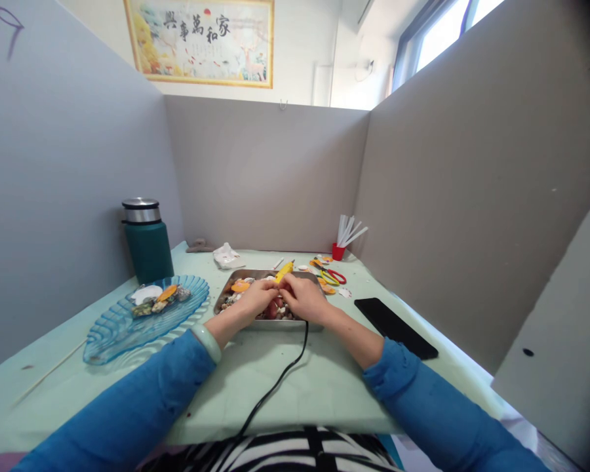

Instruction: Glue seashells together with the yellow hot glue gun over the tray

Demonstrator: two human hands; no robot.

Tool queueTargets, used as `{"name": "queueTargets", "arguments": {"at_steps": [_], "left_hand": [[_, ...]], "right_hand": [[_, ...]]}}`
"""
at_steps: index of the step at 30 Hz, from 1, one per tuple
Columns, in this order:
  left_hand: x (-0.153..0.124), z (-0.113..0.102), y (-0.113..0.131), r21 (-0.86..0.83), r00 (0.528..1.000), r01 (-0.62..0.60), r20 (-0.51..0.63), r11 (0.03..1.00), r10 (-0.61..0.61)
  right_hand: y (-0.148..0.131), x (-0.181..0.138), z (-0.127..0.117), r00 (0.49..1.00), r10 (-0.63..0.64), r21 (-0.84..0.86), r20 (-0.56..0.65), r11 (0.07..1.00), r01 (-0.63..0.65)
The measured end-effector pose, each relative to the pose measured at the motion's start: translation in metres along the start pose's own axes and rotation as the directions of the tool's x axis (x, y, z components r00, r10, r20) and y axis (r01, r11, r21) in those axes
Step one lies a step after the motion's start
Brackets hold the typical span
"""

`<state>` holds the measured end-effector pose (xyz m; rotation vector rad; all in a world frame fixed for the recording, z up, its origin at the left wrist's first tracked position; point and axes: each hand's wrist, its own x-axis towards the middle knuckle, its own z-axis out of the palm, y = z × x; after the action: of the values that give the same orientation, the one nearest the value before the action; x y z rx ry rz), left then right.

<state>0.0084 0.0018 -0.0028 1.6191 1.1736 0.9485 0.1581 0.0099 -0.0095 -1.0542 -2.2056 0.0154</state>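
My left hand [256, 298] and my right hand [302, 298] meet over a metal tray [275, 326] of shells and small stones. The right hand's fingers are closed round a yellow corded tool [284, 269] whose tip points up and away. Its black cord [275, 383] runs back over the table toward me. The left hand's fingers are pinched together close to the tool's tip, on something too small to make out. Both sleeves are blue, and a pale green bangle [208, 341] circles my left wrist.
A blue glass dish [122, 328] with shells lies at the left, a green flask [147, 241] behind it. Scissors [332, 275], a red cup of white sticks [339, 249] and a crumpled tissue [226, 255] sit at the back. A black phone [396, 326] lies right. Grey partitions surround the table.
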Motion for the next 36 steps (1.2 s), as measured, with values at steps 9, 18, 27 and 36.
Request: {"name": "queueTargets", "arguments": {"at_steps": [9,18,27,36], "left_hand": [[0.0007,-0.0018,-0.0005,-0.143,1.000,0.011,0.020,0.990,-0.008],[-0.0010,-0.0004,0.0028,-0.170,1.000,-0.005,0.018,0.985,0.008],[0.0005,-0.0011,-0.0002,-0.162,1.000,-0.002,-0.004,0.987,0.002],[0.0008,-0.0009,-0.0003,-0.119,1.000,-0.011,0.002,0.993,0.011]], "right_hand": [[-0.0022,-0.0004,-0.0011,0.999,0.039,-0.033,-0.030,0.999,-0.040],[0.0029,0.0005,0.0032,0.995,0.059,-0.039,-0.077,0.997,-0.062],[0.0030,0.0001,0.0029,0.997,0.044,-0.013,-0.060,0.999,-0.045],[0.0028,-0.0004,0.0031,0.999,0.025,-0.010,-0.048,1.000,-0.026]]}}
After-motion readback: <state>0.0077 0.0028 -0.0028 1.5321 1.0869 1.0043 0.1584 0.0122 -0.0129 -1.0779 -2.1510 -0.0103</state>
